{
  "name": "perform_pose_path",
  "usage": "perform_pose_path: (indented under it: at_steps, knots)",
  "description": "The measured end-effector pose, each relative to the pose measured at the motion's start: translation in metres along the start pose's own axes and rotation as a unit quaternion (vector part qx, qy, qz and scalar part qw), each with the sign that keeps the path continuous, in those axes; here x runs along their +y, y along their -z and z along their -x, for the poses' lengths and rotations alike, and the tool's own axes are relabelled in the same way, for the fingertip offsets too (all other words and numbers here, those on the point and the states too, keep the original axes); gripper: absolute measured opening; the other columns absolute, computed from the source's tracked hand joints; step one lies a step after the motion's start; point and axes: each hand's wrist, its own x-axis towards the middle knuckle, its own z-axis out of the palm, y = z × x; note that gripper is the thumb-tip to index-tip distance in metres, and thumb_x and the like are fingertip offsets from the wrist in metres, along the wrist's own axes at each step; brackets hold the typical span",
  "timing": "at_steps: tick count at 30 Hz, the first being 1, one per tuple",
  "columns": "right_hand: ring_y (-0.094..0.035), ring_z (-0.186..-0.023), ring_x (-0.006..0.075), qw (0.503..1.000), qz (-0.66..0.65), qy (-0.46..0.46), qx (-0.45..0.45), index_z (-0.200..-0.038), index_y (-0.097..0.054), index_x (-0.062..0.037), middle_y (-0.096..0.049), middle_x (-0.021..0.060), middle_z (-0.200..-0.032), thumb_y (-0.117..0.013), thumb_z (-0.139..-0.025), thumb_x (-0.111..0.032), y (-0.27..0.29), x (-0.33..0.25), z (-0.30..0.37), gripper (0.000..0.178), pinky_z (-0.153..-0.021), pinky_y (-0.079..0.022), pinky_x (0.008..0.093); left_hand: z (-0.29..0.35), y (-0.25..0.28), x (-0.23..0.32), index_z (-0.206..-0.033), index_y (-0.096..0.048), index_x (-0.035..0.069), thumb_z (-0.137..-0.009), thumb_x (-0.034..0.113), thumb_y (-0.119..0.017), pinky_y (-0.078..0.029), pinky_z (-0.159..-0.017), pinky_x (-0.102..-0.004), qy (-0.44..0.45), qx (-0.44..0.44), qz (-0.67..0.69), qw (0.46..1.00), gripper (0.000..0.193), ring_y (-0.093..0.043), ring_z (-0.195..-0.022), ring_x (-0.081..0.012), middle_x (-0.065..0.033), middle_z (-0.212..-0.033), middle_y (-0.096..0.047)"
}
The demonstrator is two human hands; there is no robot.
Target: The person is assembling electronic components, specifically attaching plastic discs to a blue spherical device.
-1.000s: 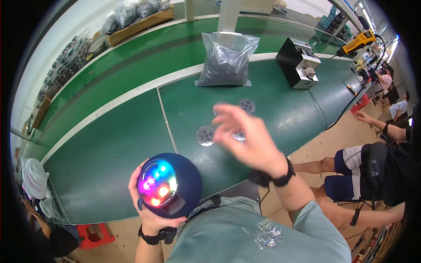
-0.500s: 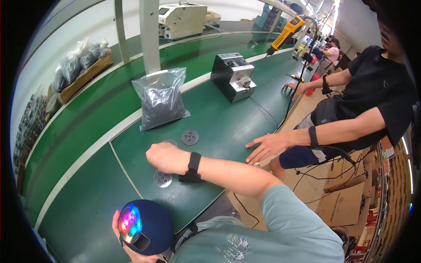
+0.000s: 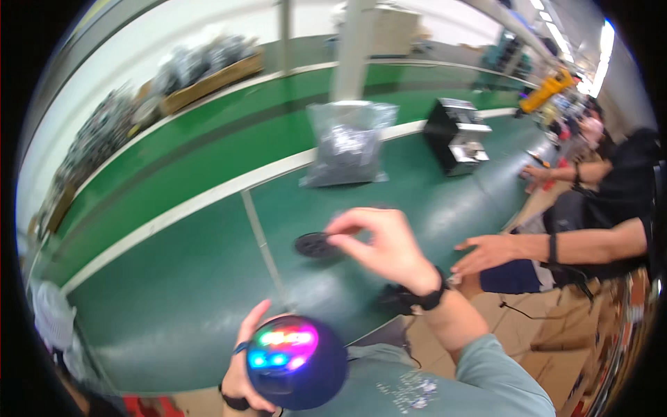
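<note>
My left hand is wrapped round a dark navy, rounded device with glowing coloured lights on its face, held near my body at the table's front edge. Out over the green table, my right hand pinches the right edge of a dark flat disc with holes between thumb and fingers. Blur hides whether the disc still touches the tabletop. Behind my right hand, a sliver of something dark on the table is mostly hidden. A black strap circles my right wrist.
A clear bag of dark parts stands beyond my right hand. Farther right are a black and silver machine and a hanging yellow tool. A co-worker's spread hand rests near the table's right edge. Bagged parts fill a cardboard tray.
The view has swung left, so the scene sits farther right. My right hand has turned from a closed fist above the discs to a pinch on one disc. My left hand keeps the lit device.
</note>
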Motion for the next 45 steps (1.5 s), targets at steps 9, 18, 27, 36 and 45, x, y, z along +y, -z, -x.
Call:
perform_pose_path:
  at_steps: [9, 18, 27, 36, 45]
  knots:
    - [-0.068, -0.075, 0.0247, 0.936, 0.138, 0.321, 0.033, -0.093, -0.070, -0.0006, -0.073, 0.0155, -0.103, -0.078, -0.069, 0.002, -0.031, -0.014, 0.036, 0.025, -0.063, -0.052, 0.0348, -0.014, -0.006, 0.016, -0.160, 0.006, 0.005, -0.042, 0.036, -0.104, -0.032, -0.118, -0.0451, 0.090, -0.163, -0.021, 0.982, 0.165, -0.041, -0.142, -0.0320, -0.0200, -0.155, -0.034]
    - [-0.071, -0.095, 0.0361, 0.932, 0.127, 0.310, -0.141, -0.101, -0.069, 0.0001, -0.068, 0.0243, -0.116, -0.074, -0.069, 0.003, -0.041, -0.024, 0.037, 0.032, -0.078, -0.058, 0.0411, -0.010, 0.002, 0.009, -0.157, 0.018, 0.003, -0.047, 0.043, -0.102, -0.026, -0.121, -0.0447, 0.067, -0.220, -0.048, 0.972, 0.168, -0.033, -0.146, -0.0297, -0.0181, -0.159, -0.027]
    - [-0.070, -0.092, 0.0257, 0.977, 0.021, 0.182, -0.106, -0.094, -0.072, -0.0027, -0.063, 0.0229, -0.130, -0.089, -0.066, -0.006, -0.050, -0.021, 0.044, 0.032, -0.080, -0.057, 0.0349, -0.010, -0.001, 0.013, -0.158, 0.015, 0.003, -0.044, 0.042, -0.103, -0.024, -0.122, -0.0455, 0.061, -0.227, -0.084, 0.968, 0.169, -0.029, -0.149, -0.0287, -0.0186, -0.161, -0.023]
    - [-0.066, -0.079, 0.0239, 0.942, 0.023, 0.287, -0.170, -0.099, -0.070, -0.0051, -0.065, 0.0194, -0.127, -0.088, -0.070, -0.011, -0.027, -0.028, 0.020, 0.035, -0.067, -0.048, 0.0327, -0.020, -0.002, 0.018, -0.159, 0.000, 0.003, -0.043, 0.034, -0.103, -0.031, -0.119, -0.0482, 0.069, -0.243, -0.101, 0.962, 0.158, -0.035, -0.146, -0.0330, -0.0200, -0.159, -0.027]
    - [-0.067, -0.078, 0.0225, 0.922, 0.134, 0.358, -0.066, -0.097, -0.073, -0.0073, -0.073, 0.0121, -0.107, -0.084, -0.068, -0.015, 0.002, -0.045, 0.018, 0.032, -0.064, -0.045, 0.0336, -0.017, -0.020, 0.049, -0.156, -0.022, 0.001, -0.043, 0.031, -0.102, -0.040, -0.113, -0.0419, -0.003, -0.163, -0.462, 0.872, 0.143, -0.047, -0.138, -0.0305, -0.0207, -0.150, -0.041]
